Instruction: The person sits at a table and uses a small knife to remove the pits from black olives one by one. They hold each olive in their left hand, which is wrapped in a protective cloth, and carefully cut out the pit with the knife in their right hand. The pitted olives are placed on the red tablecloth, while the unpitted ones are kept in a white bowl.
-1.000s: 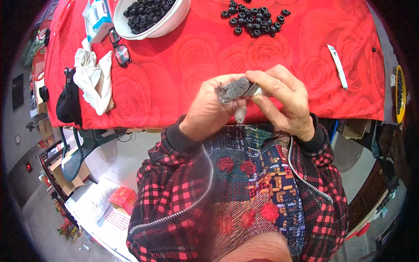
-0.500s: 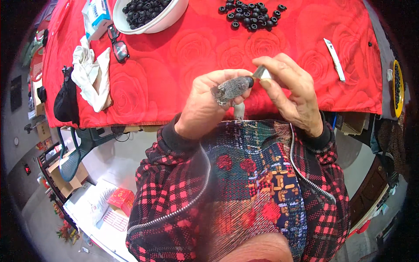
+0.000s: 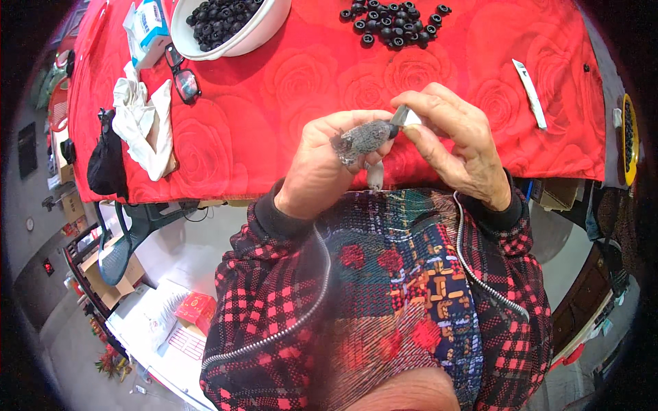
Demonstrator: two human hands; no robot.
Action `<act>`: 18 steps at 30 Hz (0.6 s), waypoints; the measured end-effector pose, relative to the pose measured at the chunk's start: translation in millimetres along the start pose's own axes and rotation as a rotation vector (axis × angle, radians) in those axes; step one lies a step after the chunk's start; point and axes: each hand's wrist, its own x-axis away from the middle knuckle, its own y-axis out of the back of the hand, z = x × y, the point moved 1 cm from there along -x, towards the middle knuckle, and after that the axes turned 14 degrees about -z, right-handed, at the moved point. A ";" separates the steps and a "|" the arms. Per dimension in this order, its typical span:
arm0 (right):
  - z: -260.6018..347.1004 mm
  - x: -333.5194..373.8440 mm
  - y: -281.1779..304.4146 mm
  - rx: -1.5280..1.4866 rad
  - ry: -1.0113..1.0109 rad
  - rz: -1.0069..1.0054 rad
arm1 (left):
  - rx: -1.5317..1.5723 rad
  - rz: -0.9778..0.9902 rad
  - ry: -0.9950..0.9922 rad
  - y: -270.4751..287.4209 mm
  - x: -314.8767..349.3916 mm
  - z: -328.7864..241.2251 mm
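Observation:
My left hand pinches a small black round piece, much like the black pieces on the table. A worn, frayed grey cover wraps its thumb, and a paler grey cover shows on a finger below. My right hand grips a small metal blade between thumb and fingers, with something white beside it. The blade meets the edge of the black piece; fingers partly hide the contact. Both hands are above the near part of the red tablecloth.
A white bowl of black pieces stands at the far left, with loose black pieces farther right. Glasses, a white cloth, a black cloth item and a box lie left. A narrow white packet lies right.
The blade in my right hand has shifted slightly left and tilted more upright against the black piece. My left hand holds nearly still, while the view has shifted slightly.

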 end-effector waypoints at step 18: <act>-16.9 -3.6 2.7 -0.049 0.022 0.118 | 0.008 -0.113 0.163 2.8 -9.2 5.6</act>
